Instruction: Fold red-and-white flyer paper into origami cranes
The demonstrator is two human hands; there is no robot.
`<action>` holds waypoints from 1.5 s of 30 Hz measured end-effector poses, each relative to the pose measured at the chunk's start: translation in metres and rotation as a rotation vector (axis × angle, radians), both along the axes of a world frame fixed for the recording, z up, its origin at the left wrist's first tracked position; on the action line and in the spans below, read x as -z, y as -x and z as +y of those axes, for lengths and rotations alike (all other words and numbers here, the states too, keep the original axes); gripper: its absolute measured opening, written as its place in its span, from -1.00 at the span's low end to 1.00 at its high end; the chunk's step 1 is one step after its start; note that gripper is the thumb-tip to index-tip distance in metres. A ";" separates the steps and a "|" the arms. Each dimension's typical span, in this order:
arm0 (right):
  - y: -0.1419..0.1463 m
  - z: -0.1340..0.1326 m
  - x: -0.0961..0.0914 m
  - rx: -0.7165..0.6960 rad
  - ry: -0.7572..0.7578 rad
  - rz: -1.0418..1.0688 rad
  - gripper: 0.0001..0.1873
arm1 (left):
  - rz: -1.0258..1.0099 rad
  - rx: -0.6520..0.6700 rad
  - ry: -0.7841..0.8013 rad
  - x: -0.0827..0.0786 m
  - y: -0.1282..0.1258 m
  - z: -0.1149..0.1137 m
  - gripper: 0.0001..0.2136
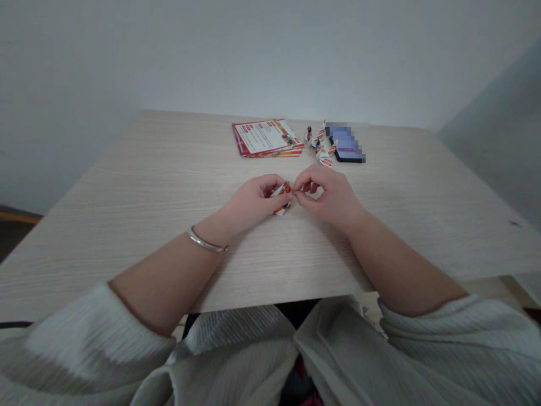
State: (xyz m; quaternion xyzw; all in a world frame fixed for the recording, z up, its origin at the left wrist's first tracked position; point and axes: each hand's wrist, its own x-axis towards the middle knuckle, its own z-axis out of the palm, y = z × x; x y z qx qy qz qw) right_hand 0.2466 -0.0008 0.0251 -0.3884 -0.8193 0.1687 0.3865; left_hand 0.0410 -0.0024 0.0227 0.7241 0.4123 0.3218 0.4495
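Note:
A small folded piece of printed paper point(284, 196), red, white and orange, sits between both hands at the middle of the light wooden table point(160, 180). My left hand point(252, 202) is closed around its left side, with a silver bangle on the wrist. Fingertips of my right hand point(326, 194) pinch the paper's right tip. Both hands rest on the tabletop.
A stack of printed leaflets point(266, 137) lies at the far side of the table. Beside it lie several small folded paper pieces point(320, 144) and a dark phone point(347, 148). A pale wall stands behind the table. My grey sleeves fill the bottom.

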 end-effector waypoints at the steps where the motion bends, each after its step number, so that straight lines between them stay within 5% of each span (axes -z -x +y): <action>1: 0.000 0.000 0.000 0.013 -0.007 -0.003 -0.96 | -0.011 -0.007 0.006 0.000 0.000 0.000 -0.80; 12: 0.000 0.002 0.005 0.037 -0.127 -0.001 -0.91 | -0.034 -0.065 0.006 0.003 0.000 0.003 -0.77; 21: -0.002 0.009 0.009 -0.047 -0.029 0.047 -0.85 | 0.007 -0.103 -0.043 0.002 0.001 0.003 -0.78; 37: 0.001 0.008 0.012 -0.050 -0.106 0.005 -0.84 | 0.066 -0.182 -0.064 -0.003 -0.001 0.000 -0.80; 45: 0.006 0.001 0.007 0.060 0.066 0.038 -0.92 | 0.013 -0.192 -0.064 -0.001 0.000 0.002 -0.85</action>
